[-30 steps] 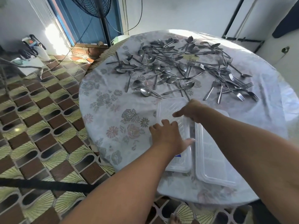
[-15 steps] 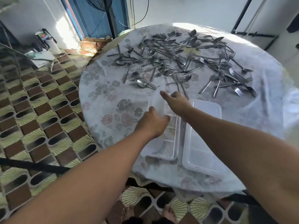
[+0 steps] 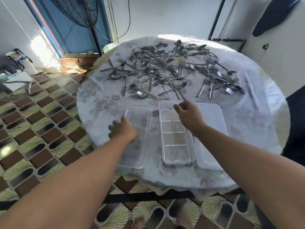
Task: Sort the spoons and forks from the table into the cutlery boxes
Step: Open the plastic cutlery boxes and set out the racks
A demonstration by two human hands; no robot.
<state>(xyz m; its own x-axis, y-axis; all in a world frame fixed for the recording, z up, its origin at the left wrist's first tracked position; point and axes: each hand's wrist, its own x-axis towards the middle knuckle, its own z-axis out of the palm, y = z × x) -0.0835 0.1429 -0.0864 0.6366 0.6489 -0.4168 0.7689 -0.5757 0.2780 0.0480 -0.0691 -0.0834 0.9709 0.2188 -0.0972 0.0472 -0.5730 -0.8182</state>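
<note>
Several steel spoons point(image 3: 143, 94) and forks point(image 3: 229, 91) lie tangled across the far half of the round table point(image 3: 99, 103). Two cutlery boxes stand side by side at the near edge. The left box point(image 3: 175, 139) is uncovered and shows a white slotted insert. The right box point(image 3: 212, 116) still wears its clear lid. A loose clear lid point(image 3: 140, 139) lies flat to the left of the boxes. My left hand point(image 3: 123, 131) grips that lid's left edge. My right hand point(image 3: 186, 115) hovers over the far end of the uncovered box, fingers loosely curled, holding nothing.
A floor fan's pole point(image 3: 94, 32) and a blue door point(image 3: 71, 35) stand behind the table's far left. Patterned floor tiles point(image 3: 41, 129) spread to the left. A dark object point(image 3: 297, 129) sits close to the table's right edge.
My left hand has carried the clear lid off the left box and set it down to the left. The white insert now shows. My right hand has lifted off the box.
</note>
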